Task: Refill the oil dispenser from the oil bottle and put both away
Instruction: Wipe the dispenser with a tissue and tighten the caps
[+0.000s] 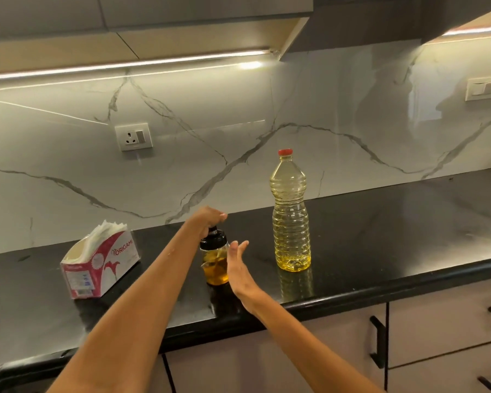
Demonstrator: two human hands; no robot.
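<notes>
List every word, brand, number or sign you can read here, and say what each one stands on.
"ORIGAMI": in red letters on the white front of the tissue box, beside a red bird figure.
Small print on the tissue box's end panel: too small and blurred to read.
Oil bottle: no label or text shows.
Oil dispenser: no text shows.
Wall socket and switch plate: no readable markings.
</notes>
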